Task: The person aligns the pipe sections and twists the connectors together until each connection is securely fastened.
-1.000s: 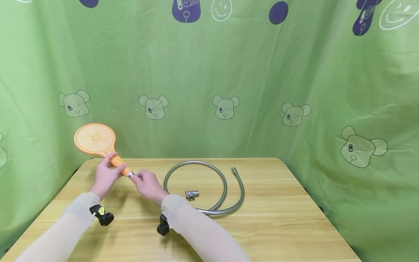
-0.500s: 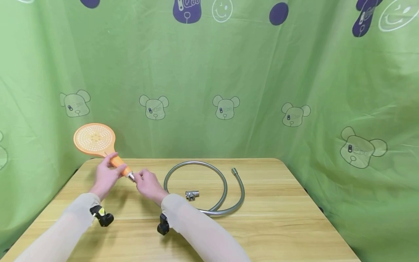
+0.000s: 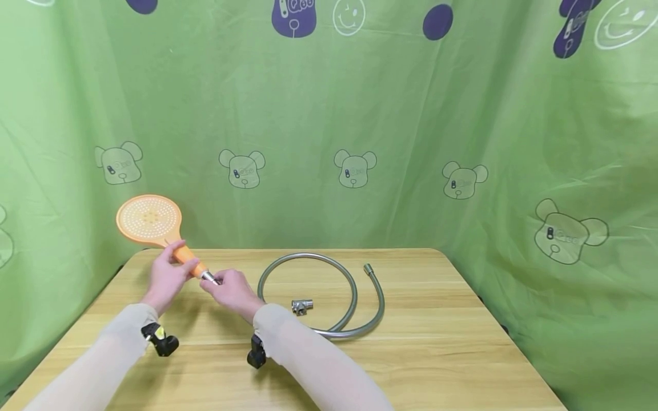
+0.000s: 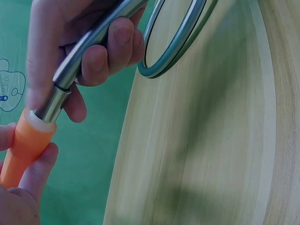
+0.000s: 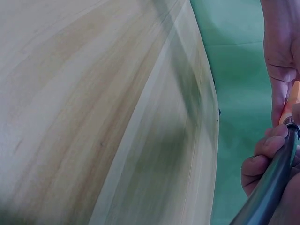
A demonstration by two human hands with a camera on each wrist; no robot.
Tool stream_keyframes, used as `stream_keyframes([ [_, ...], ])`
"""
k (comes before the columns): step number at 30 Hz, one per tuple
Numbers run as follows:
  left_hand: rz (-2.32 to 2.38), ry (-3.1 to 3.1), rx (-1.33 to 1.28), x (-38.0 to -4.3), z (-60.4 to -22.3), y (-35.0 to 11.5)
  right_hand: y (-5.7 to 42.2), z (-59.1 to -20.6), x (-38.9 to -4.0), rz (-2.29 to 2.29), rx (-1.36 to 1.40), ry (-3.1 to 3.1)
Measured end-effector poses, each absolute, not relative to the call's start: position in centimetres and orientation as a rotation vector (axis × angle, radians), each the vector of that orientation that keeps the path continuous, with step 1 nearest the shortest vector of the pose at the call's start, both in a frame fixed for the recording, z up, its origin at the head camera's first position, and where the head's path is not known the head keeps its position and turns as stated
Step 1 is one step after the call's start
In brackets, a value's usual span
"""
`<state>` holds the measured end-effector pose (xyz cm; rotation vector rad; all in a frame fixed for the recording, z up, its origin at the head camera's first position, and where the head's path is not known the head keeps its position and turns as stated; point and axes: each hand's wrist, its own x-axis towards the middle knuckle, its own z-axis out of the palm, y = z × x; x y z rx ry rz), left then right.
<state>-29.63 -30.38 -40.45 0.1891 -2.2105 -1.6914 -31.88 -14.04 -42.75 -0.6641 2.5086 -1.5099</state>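
An orange shower head with a pale, perforated face tilts above the back left of the table. My left hand grips its handle between thumb and fingers. At the handle's lower end, the silver end nut of a metal shower hose meets the white collar. My right hand holds the hose there, with fingers curled around it and other fingers along the nut. How far the nut is threaded on is hidden. The hose's other end lies on the table at the right.
Inside the hose's loop lies a small chrome T-shaped fitting. The wooden table has green printed curtain behind it and at both sides. Small black cameras are strapped to both wrists.
The right hand's fingers drew back slightly from the nut, baring more metal, then came forward over it again. The left hand and shower head stay nearly still.
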Motion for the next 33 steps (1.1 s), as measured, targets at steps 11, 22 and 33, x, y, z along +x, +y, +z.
stream_keyframes([
  [11,-1.695,-2.214,0.200,-29.53,-40.24,-30.24,-14.13,-42.72,-31.48,-1.605,-0.527,2.436],
  [22,-1.717,-2.185,0.192,-29.71,-40.57,-30.42,-14.09,-42.65,-31.89,-1.571,-0.627,2.467],
  [33,-1.702,-2.187,0.183,-29.53,-40.29,-30.02,-14.03,-42.67,-31.69,-1.650,-0.587,2.419],
])
